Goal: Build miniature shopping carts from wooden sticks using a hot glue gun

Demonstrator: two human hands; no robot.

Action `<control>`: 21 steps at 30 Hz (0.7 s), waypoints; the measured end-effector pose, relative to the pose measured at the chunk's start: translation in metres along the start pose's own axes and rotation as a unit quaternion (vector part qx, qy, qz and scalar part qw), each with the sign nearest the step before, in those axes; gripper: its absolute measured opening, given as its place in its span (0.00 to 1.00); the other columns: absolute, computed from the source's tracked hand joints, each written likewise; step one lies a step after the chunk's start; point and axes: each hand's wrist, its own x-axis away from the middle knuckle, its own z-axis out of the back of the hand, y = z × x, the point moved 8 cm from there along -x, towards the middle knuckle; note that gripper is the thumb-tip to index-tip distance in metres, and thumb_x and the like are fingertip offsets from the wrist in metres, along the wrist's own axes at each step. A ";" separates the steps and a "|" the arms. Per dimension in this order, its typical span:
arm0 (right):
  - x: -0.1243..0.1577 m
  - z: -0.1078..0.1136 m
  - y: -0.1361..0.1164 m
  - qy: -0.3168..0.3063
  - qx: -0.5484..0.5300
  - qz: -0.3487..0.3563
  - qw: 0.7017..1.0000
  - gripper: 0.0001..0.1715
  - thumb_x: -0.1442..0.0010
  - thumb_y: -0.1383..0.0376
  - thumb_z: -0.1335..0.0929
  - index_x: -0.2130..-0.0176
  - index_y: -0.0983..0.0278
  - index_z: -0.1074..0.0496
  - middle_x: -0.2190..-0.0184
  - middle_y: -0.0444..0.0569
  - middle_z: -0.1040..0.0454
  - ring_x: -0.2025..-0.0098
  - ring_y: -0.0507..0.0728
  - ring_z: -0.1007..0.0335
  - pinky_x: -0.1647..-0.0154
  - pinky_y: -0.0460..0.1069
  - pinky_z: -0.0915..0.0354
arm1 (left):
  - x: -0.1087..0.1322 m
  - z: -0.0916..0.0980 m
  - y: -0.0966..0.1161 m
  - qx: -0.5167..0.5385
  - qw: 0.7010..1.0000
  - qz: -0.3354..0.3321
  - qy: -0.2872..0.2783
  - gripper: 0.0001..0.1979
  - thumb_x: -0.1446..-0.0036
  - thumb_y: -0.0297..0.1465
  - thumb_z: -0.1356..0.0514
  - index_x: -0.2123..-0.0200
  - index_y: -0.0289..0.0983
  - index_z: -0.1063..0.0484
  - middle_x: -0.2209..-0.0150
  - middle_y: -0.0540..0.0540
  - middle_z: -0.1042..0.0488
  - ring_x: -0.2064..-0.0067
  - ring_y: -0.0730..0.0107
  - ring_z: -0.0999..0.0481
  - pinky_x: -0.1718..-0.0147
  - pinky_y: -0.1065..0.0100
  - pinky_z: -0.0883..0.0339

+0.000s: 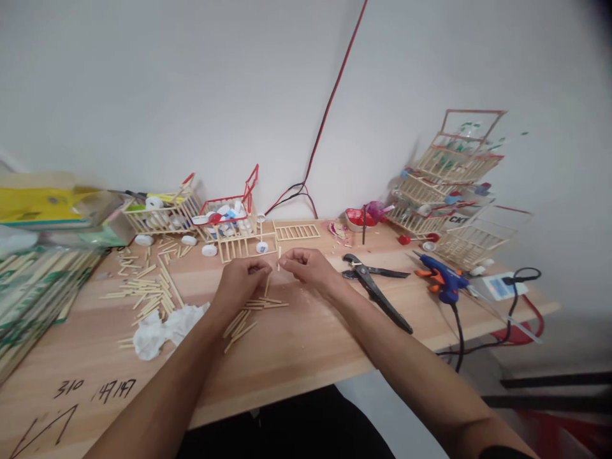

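My left hand [246,280] is closed in a pinch above the middle of the wooden table, with a short wooden stick [266,285] pointing down from its fingertips. Close to its right, my right hand [306,264] pinches another short wooden stick [280,257], held upright. Below my left hand lies a small pile of cut sticks [262,304]. A flat ladder-like stick frame [297,232] rests just beyond both hands. Left of that stands a small stick-built cart [229,223] with red trim and bottle-cap wheels, filled with caps.
Black pliers [375,290] and a blue glue gun [444,277] with its cord lie to the right. More stick carts [449,185] are stacked at the back right. Loose sticks [153,290], crumpled tissue [167,328] and bundled sticks [38,299] cover the left side.
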 end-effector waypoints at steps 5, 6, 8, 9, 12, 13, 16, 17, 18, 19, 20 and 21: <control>0.001 0.000 0.006 0.002 -0.027 0.021 0.999 0.19 0.50 0.52 0.29 0.70 0.66 0.28 0.81 0.38 0.39 0.79 0.47 0.50 0.77 0.45 0.53 | -0.001 0.006 0.009 -0.010 0.999 -0.042 0.029 0.06 0.55 0.36 0.34 0.75 0.41 0.18 0.74 0.46 0.21 0.70 0.64 0.26 0.70 0.68 0.38; 0.000 0.001 0.005 0.004 -0.019 0.036 0.999 0.17 0.49 0.53 0.30 0.70 0.66 0.28 0.80 0.38 0.38 0.77 0.47 0.48 0.75 0.45 0.51 | -0.002 0.006 0.006 0.022 0.999 -0.028 0.026 0.09 0.55 0.38 0.34 0.71 0.41 0.18 0.76 0.47 0.23 0.72 0.66 0.28 0.72 0.69 0.39; 0.000 0.001 0.000 0.011 0.018 0.069 0.997 0.15 0.47 0.56 0.31 0.71 0.67 0.27 0.78 0.40 0.35 0.75 0.48 0.45 0.72 0.45 0.49 | -0.001 -0.001 -0.001 0.090 0.996 0.013 0.002 0.14 0.54 0.41 0.34 0.67 0.38 0.18 0.81 0.50 0.29 0.78 0.71 0.34 0.77 0.71 0.45; 0.000 0.001 -0.001 0.018 0.043 0.082 0.996 0.14 0.46 0.57 0.31 0.71 0.67 0.27 0.77 0.41 0.34 0.74 0.48 0.44 0.71 0.45 0.48 | -0.001 -0.005 -0.005 0.119 0.992 0.035 -0.012 0.17 0.55 0.42 0.33 0.65 0.37 0.18 0.83 0.52 0.33 0.80 0.73 0.38 0.79 0.72 0.48; 0.000 0.003 -0.003 0.043 0.105 0.097 0.989 0.13 0.45 0.58 0.31 0.72 0.67 0.27 0.78 0.40 0.35 0.75 0.48 0.45 0.72 0.45 0.49 | 0.003 -0.015 -0.013 0.176 0.980 0.089 -0.034 0.22 0.60 0.42 0.29 0.63 0.35 0.20 0.84 0.55 0.36 0.81 0.77 0.41 0.81 0.74 0.52; 0.000 0.002 -0.003 0.047 0.113 0.101 0.987 0.14 0.45 0.58 0.31 0.72 0.67 0.27 0.79 0.39 0.36 0.75 0.48 0.46 0.72 0.45 0.49 | 0.004 -0.016 -0.014 0.186 0.977 0.101 -0.034 0.23 0.61 0.41 0.28 0.62 0.35 0.21 0.83 0.55 0.36 0.81 0.78 0.41 0.81 0.74 0.52; 0.003 -0.002 -0.006 0.038 0.107 0.118 0.986 0.15 0.44 0.56 0.30 0.72 0.67 0.26 0.80 0.39 0.37 0.75 0.48 0.45 0.73 0.44 0.49 | 0.003 -0.012 -0.011 0.212 0.973 0.095 -0.005 0.23 0.65 0.40 0.26 0.67 0.33 0.23 0.82 0.55 0.34 0.80 0.79 0.39 0.80 0.76 0.49; 0.005 -0.003 -0.010 0.039 0.109 0.125 0.985 0.15 0.43 0.57 0.31 0.71 0.67 0.26 0.79 0.39 0.36 0.75 0.48 0.45 0.73 0.44 0.49 | 0.001 -0.009 -0.009 0.223 0.971 0.083 0.005 0.22 0.65 0.41 0.26 0.68 0.34 0.24 0.81 0.54 0.33 0.79 0.80 0.39 0.80 0.76 0.48; 0.008 -0.002 -0.015 0.042 0.117 0.135 0.983 0.15 0.41 0.57 0.32 0.70 0.66 0.25 0.79 0.39 0.35 0.75 0.48 0.44 0.73 0.44 0.48 | 0.000 -0.006 -0.008 0.233 0.970 0.069 0.013 0.21 0.64 0.41 0.26 0.69 0.34 0.24 0.80 0.54 0.32 0.79 0.80 0.38 0.79 0.76 0.47; 0.013 0.000 -0.023 0.047 0.132 0.148 0.979 0.15 0.39 0.58 0.33 0.69 0.66 0.24 0.77 0.40 0.33 0.74 0.48 0.42 0.72 0.44 0.47 | -0.001 -0.004 -0.006 0.237 0.970 0.056 0.019 0.21 0.62 0.42 0.27 0.69 0.34 0.24 0.79 0.54 0.31 0.78 0.80 0.38 0.79 0.76 0.46; 0.019 0.004 -0.032 0.056 0.152 0.164 0.973 0.15 0.37 0.59 0.35 0.67 0.66 0.24 0.75 0.41 0.30 0.73 0.48 0.40 0.70 0.44 0.46 | -0.002 -0.001 -0.004 0.238 0.970 0.045 0.020 0.20 0.60 0.42 0.28 0.69 0.34 0.24 0.78 0.53 0.30 0.78 0.80 0.38 0.79 0.76 0.46; 0.026 0.012 -0.042 0.069 0.175 0.179 0.966 0.15 0.36 0.60 0.36 0.66 0.65 0.24 0.73 0.42 0.28 0.71 0.49 0.38 0.68 0.44 0.44 | -0.002 0.001 -0.004 0.234 0.971 0.039 0.021 0.19 0.58 0.42 0.28 0.68 0.34 0.24 0.77 0.53 0.29 0.77 0.80 0.37 0.79 0.76 0.46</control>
